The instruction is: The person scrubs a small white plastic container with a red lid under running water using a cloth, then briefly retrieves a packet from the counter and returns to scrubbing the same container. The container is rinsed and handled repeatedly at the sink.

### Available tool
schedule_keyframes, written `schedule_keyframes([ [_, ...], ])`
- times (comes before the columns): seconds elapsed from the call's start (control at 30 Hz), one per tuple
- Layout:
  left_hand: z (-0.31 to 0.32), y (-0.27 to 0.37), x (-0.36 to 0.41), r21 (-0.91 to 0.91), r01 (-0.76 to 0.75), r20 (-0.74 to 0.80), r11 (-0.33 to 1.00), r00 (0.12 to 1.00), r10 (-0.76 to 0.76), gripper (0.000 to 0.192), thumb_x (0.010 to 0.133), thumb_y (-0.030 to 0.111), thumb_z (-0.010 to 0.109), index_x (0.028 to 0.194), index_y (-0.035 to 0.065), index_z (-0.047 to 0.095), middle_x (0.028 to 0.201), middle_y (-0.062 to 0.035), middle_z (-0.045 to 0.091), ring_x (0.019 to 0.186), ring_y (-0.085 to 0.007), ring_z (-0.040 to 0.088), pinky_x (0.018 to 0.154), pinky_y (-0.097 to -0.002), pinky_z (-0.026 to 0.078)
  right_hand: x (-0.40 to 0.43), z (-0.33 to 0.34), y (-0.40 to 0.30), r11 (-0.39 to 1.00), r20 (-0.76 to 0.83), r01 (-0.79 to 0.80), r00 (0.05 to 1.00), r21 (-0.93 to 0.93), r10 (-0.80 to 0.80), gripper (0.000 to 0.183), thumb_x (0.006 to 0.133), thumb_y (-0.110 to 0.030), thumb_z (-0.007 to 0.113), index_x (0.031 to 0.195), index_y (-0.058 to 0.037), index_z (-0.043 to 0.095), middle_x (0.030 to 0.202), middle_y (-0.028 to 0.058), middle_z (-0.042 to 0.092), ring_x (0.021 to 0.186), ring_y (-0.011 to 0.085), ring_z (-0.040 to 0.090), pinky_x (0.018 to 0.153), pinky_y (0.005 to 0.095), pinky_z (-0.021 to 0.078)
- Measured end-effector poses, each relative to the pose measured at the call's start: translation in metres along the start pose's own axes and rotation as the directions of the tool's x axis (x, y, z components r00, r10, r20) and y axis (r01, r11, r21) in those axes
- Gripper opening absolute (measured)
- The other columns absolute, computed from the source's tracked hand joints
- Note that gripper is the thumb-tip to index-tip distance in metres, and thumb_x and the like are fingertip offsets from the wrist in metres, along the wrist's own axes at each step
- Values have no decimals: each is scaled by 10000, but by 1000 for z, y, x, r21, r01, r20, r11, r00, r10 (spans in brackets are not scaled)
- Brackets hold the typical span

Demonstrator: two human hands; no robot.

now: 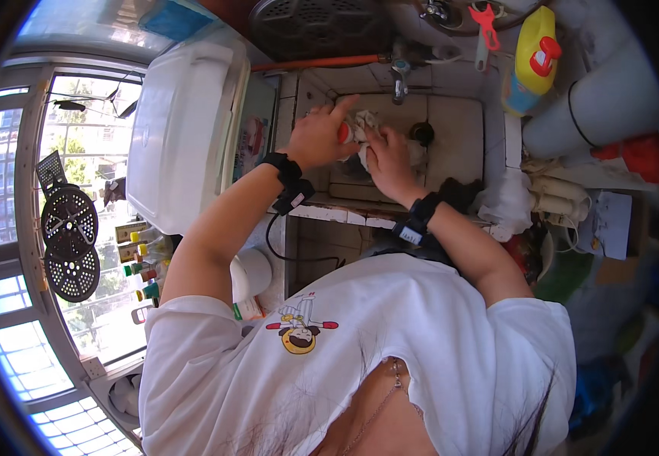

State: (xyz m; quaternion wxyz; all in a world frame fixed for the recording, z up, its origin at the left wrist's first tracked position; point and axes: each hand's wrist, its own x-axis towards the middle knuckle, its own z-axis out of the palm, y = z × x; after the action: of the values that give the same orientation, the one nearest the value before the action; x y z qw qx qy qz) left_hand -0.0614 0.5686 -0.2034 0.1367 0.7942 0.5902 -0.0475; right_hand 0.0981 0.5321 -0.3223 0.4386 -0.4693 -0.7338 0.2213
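Observation:
In the tiled sink (455,151), my left hand (321,137) curls around a small container with a red cap (344,133). Its index finger sticks out toward the tap, and the palm hides most of the container. Crumpled white cloth (366,121) lies against the capped end, under the fingertips of my right hand (389,162). More pale, wet-looking material (416,153) shows beside the right fingers. Something dark (358,168) sits below the hands, too covered to name. Both wrists wear black straps with small devices.
A metal tap (400,80) juts over the sink, with a round dark drain (421,134) below it. A large translucent plastic bin (184,137) stands at the left. To the right are a yellow bottle with a red cap (537,57), a grey pipe (597,108) and a plastic bag (506,199).

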Motion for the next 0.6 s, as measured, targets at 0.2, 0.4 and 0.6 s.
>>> schedule_keyframes([
  [0.2, 0, 3, 1, 7, -11, 14, 1000, 1000, 11, 935, 701, 373, 781, 1471, 173, 289, 1222, -201, 570, 1124, -403, 536, 942, -462, 455, 41, 29, 48, 990, 43, 5, 999, 140, -12, 275, 874, -135, 546, 1119, -64, 650, 1003, 183, 592, 923, 360, 576, 784, 448, 462],
  [0.4, 0, -2, 1, -20, -45, -21, 999, 999, 44, 921, 705, 378, 781, 1463, 169, 302, 1230, -189, 567, 1140, -399, 522, 959, -464, 439, 64, 28, 117, 936, 564, -344, 788, 71, 247, 334, 953, -248, 429, 1071, -13, 634, 978, 224, 652, 930, 393, 619, 784, 430, 476],
  [0.6, 2, -3, 2, -36, -5, -25, 999, 1000, 4, 912, 707, 398, 776, 1460, 189, 307, 1174, -199, 581, 1126, -398, 533, 944, -466, 448, 2, 19, 106, 789, 410, -481, 853, 383, 321, 255, 930, -181, 511, 1068, 5, 616, 955, 188, 652, 908, 358, 626, 823, 377, 479],
])
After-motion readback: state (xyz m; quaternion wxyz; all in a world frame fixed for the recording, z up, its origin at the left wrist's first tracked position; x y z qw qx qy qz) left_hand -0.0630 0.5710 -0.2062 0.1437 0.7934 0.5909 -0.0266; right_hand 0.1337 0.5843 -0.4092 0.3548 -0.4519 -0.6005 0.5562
